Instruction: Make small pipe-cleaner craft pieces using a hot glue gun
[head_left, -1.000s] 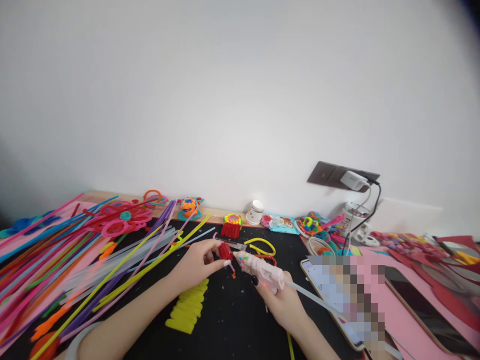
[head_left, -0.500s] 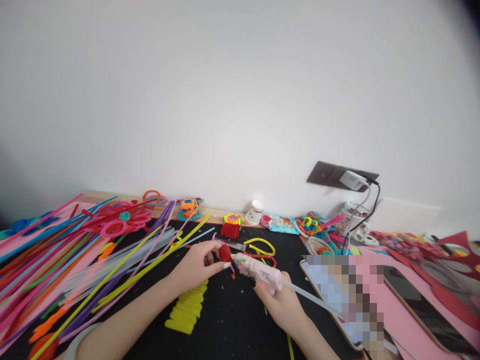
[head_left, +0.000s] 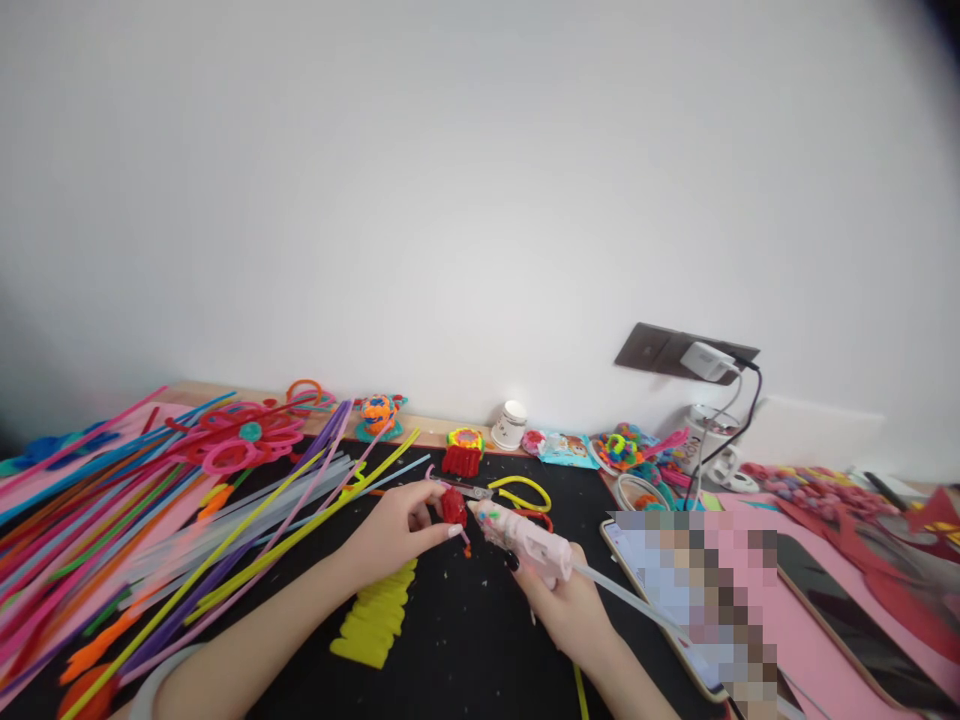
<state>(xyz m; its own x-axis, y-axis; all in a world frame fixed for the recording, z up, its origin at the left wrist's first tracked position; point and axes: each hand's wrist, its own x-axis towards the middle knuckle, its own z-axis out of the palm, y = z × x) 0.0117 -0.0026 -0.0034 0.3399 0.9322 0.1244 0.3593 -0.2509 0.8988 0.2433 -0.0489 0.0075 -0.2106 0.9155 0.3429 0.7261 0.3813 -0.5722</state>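
Observation:
Between the thumb and fingers of my left hand point(head_left: 397, 532) is a small red fuzzy piece point(head_left: 453, 506), which looks like coiled pipe cleaner. My right hand point(head_left: 564, 600) is wrapped round a pale pink glue gun point(head_left: 529, 540). A translucent glue stick point(head_left: 630, 597) juts from the gun's back end. The nozzle points left, a little apart from the red piece. Below my left wrist lies a zigzag-folded yellow-green pipe cleaner point(head_left: 375, 620) on the black mat point(head_left: 465, 660). Scissors point(head_left: 469, 489), partly hidden, rest just behind the red piece.
Loose pipe cleaners point(head_left: 150, 540) spread over the left side. A paper cup point(head_left: 510, 425), a red and yellow fuzzy piece point(head_left: 463, 452) and an orange fuzzy ball point(head_left: 377, 413) stand along the back. On the right are a lit phone point(head_left: 660, 600), a dark phone point(head_left: 847, 620) and charger cables point(head_left: 739, 430).
My right hand has drawn the glue gun slightly to the right, so its nozzle is now farther from the red piece. The left hand has barely moved.

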